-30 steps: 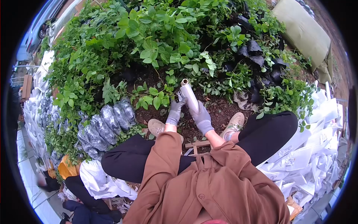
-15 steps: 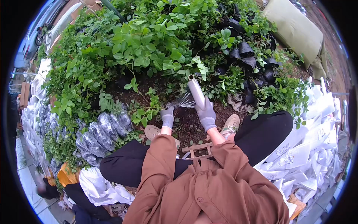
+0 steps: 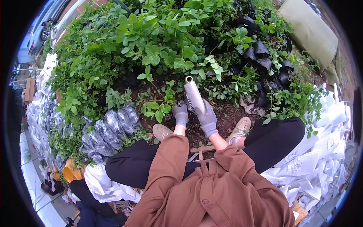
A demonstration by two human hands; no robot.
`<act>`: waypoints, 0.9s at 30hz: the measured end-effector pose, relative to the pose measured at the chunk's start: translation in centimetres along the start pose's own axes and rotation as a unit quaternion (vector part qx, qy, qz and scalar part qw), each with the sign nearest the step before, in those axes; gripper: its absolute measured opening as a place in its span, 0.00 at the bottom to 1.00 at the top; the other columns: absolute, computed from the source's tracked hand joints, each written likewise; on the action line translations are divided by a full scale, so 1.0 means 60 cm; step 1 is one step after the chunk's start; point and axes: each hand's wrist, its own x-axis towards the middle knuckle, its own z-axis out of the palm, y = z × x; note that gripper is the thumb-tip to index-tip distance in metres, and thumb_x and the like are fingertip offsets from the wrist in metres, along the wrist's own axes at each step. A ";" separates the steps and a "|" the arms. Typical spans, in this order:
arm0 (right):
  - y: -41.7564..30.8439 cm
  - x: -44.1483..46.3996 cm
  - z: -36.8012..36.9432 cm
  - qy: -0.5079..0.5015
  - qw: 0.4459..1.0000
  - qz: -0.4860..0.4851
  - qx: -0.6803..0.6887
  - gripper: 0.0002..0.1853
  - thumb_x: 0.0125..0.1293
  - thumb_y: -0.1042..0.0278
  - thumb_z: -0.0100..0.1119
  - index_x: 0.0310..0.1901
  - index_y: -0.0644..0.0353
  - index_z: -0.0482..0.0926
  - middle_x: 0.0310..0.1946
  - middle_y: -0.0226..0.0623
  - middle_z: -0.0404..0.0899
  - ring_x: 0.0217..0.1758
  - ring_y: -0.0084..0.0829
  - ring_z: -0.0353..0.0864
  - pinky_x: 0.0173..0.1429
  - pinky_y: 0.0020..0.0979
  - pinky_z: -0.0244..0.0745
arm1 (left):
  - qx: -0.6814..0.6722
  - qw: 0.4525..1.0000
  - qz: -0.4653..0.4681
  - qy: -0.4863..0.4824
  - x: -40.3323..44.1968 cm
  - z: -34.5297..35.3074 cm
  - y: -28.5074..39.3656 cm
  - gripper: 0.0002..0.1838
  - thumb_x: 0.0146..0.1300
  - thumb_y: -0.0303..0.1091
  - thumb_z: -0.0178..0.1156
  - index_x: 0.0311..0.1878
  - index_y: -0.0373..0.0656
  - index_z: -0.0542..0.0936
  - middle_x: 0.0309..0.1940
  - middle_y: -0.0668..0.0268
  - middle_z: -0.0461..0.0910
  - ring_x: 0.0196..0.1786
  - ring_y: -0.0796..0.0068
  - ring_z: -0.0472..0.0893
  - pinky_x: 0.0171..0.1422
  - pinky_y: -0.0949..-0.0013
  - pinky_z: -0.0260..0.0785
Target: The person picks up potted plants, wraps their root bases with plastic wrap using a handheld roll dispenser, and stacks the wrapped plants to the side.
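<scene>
The gloved right hand (image 3: 207, 120) is gripping a plastic film roll (image 3: 194, 97), while the gloved left hand (image 3: 180, 114) is curling just left of it, its hold unclear.

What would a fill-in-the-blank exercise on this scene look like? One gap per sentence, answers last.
The hand wrapped around the roll of clear film is the person's ____ one.
The gloves are ____ in colour.
The film-wrapped bundles lie on the person's ____ side.
The person's long-sleeved top is ____ in colour.

Missing words: right; grey; left; brown.
</scene>
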 end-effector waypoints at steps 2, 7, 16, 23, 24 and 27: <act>-0.026 0.005 -0.002 -0.066 0.990 0.065 -0.107 0.30 0.54 0.48 0.62 0.56 0.54 0.69 0.45 0.49 0.74 0.48 0.51 0.75 0.50 0.42 0.71 | -0.017 1.000 -0.002 -0.006 -0.002 -0.003 -0.009 0.15 0.50 0.29 0.60 0.42 0.34 0.79 0.36 0.62 0.81 0.37 0.71 0.78 0.46 0.69 0.70; 0.002 0.018 0.024 -0.070 0.987 0.091 -0.108 0.31 0.51 0.46 0.63 0.53 0.53 0.66 0.44 0.48 0.74 0.45 0.51 0.76 0.45 0.46 0.72 | -0.400 0.870 -0.166 -0.235 -0.036 -0.047 0.030 0.21 0.60 0.45 0.59 0.48 0.39 0.77 0.46 0.65 0.78 0.46 0.76 0.76 0.55 0.72 0.67; 0.070 0.034 0.038 -0.177 0.981 0.074 0.025 0.33 0.45 0.54 0.67 0.52 0.57 0.66 0.43 0.48 0.76 0.45 0.44 0.78 0.49 0.37 0.72 | -0.245 0.942 -0.122 -0.195 0.016 -0.029 -0.084 0.42 0.45 0.29 0.73 0.62 0.50 0.60 0.50 0.65 0.74 0.46 0.68 0.77 0.47 0.66 0.74; 0.064 0.060 0.014 -0.199 0.973 0.097 -0.061 0.34 0.46 0.52 0.68 0.53 0.58 0.65 0.43 0.49 0.77 0.45 0.47 0.78 0.50 0.38 0.72 | -0.190 0.966 -0.049 -0.166 0.016 0.002 -0.055 0.29 0.47 0.25 0.69 0.53 0.43 0.70 0.46 0.67 0.77 0.41 0.74 0.78 0.48 0.69 0.72; 0.064 0.064 0.014 -0.193 0.974 0.086 -0.082 0.34 0.46 0.52 0.68 0.53 0.57 0.65 0.42 0.50 0.77 0.46 0.48 0.78 0.50 0.39 0.72 | -0.164 0.968 -0.083 -0.171 0.010 0.003 -0.034 0.26 0.48 0.26 0.68 0.52 0.42 0.71 0.46 0.67 0.77 0.42 0.74 0.77 0.49 0.70 0.71; 0.050 0.064 -0.006 -0.203 0.976 0.048 -0.059 0.37 0.46 0.59 0.65 0.59 0.56 0.62 0.51 0.52 0.71 0.50 0.51 0.75 0.52 0.41 0.72 | -0.145 0.967 -0.118 -0.175 -0.012 0.006 0.035 0.17 0.53 0.31 0.65 0.46 0.38 0.79 0.46 0.66 0.79 0.45 0.76 0.77 0.49 0.72 0.69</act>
